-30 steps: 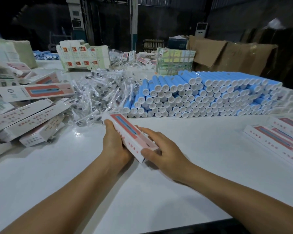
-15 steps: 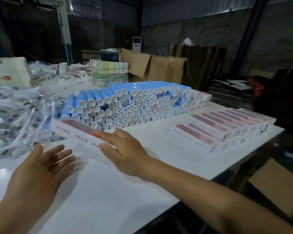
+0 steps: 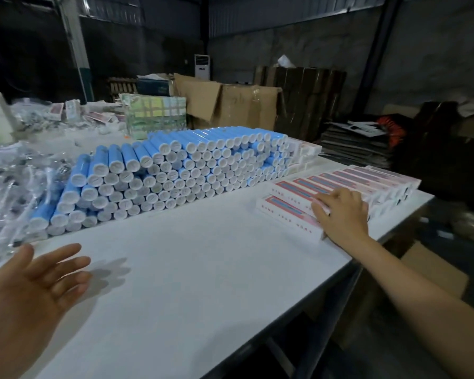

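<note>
A long white box with a red and blue label [image 3: 285,212] lies on the white table [image 3: 203,269] at the right. It is the nearest in a row of like boxes [image 3: 367,181]. My right hand [image 3: 342,214] covers its near end with fingers bent over the top; the thumb is hidden. My left hand [image 3: 30,285] hovers over the table at the lower left, fingers spread and holding nothing.
A big stack of blue tubes with white caps [image 3: 175,170] fills the middle of the table. A heap of clear plastic packets [image 3: 8,181] lies at the left. Cardboard cartons [image 3: 230,105] stand behind. The table's edge [image 3: 361,266] runs close to my right forearm.
My right hand carried the box from in front of me to the right and set it beside the row. My left hand let go and stays open at the left. The view turned right.
</note>
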Demonstrator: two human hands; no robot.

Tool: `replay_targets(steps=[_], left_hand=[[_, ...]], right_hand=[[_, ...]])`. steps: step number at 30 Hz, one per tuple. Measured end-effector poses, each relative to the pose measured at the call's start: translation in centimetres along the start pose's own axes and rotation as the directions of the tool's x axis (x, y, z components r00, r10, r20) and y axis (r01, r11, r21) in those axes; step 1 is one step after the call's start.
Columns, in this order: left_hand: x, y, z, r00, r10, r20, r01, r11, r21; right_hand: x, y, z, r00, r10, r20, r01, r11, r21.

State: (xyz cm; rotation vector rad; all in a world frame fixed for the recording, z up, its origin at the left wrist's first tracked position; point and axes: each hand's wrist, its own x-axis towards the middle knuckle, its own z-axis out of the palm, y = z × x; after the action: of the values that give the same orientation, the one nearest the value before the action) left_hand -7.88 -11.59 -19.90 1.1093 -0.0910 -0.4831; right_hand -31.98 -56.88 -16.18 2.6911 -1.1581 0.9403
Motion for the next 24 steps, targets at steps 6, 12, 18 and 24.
replay_targets(steps=[6,12,18,24], left_hand=[[-1.6,0.7,1.0,0.991,0.026,0.130,-0.028,1.000,0.014],[-3.9,0.9,3.1,0.996,0.028,0.090,-0.028,1.000,0.003],[-5.9,1.6,4.7,0.998,0.065,0.011,-0.066,0.998,0.015],[-6.0,1.8,4.6,0.998,0.070,0.007,-0.070,0.996,0.055]], right_hand=[[0.0,-0.3,-0.3,1.000,-0.002,0.011,0.002,1.000,-0.008],[0.3,-7.9,-3.7,0.975,-0.128,-0.180,0.186,0.915,0.357],[-3.5,-22.7,-6.1,0.845,-0.462,-0.269,0.511,0.553,0.658],[-8.8,-29.5,-1.9,0.662,-0.745,-0.084,0.578,0.436,0.690]])
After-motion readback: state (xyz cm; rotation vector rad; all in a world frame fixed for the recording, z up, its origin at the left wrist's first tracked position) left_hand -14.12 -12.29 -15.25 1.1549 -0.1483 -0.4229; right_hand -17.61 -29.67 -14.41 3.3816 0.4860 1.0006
